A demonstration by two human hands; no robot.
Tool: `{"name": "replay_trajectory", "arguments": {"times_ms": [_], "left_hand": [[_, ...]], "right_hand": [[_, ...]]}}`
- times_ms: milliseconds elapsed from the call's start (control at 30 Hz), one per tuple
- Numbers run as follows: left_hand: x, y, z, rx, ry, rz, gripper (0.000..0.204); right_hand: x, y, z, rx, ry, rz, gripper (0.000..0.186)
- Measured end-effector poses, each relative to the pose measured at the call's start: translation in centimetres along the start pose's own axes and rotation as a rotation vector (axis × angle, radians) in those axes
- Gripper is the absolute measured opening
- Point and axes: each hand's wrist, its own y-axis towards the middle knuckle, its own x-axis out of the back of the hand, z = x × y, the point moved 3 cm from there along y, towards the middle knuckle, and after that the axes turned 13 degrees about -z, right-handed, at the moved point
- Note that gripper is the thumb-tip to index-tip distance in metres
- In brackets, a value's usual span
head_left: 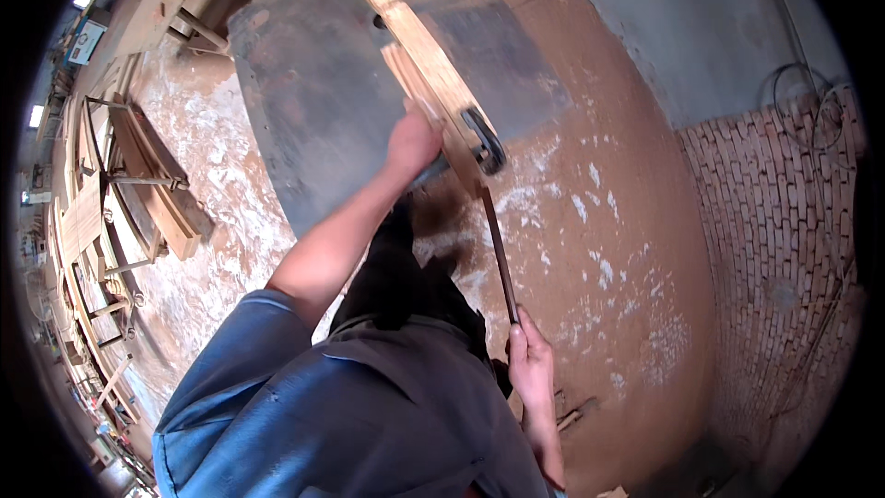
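Note:
My left hand (pixel 415 139) is closed around a narrow wooden strip (pixel 461 159), which lies at a slant beside a longer, pale wooden beam (pixel 417 35). In my right hand (pixel 532 360), lower and to the right, is the near end of a slender dark rod (pixel 501 254). The rod's far end meets the near end of the strip; whether the two are joined, I cannot tell. A black clamp-like fitting (pixel 486 140) sits at the beam's near end, just right of the strip.
A dark metal-topped table (pixel 304 92) carries the beam. Long boards on metal racks (pixel 138 180) stand at the left. A brick wall (pixel 774 231) and a grey panel (pixel 636 28) line the right. White patches mark the brown floor (pixel 608 332), where some sticks lie near my right forearm.

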Motion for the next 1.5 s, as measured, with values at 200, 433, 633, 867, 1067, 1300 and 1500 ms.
{"name": "replay_trajectory", "arguments": {"times_ms": [200,433,633,867,1067,1300,1500], "left_hand": [[-1.0,0.8,0.1,-0.013,-0.034,0.008,0.066],[-0.6,1.4,-0.2,0.060,-0.054,-0.007,0.045],[0.7,6.9,1.5,0.076,-0.027,-0.004,0.046],[2.9,13.9,2.3,0.071,0.069,-0.026,0.050],[4.3,19.2,3.7,0.084,0.058,-0.055,0.049],[5.7,26.2,5.7,0.148,0.038,-0.030,0.059],[8.2,33.2,7.1,0.162,-0.001,-0.027,0.050]], "right_hand": [[0.0,2.1,1.5,-0.025,-0.166,0.033,0.040],[-0.6,3.1,4.7,0.023,-0.295,0.020,0.039],[-4.1,6.6,7.8,0.080,-0.326,0.060,0.037],[-8.2,10.5,11.9,0.128,-0.343,0.090,0.038],[-11.4,13.4,15.0,0.144,-0.395,0.125,0.038],[-16.0,16.9,18.9,0.288,-0.347,0.053,0.037],[-20.9,20.7,22.2,0.348,-0.270,0.073,0.036]]}}
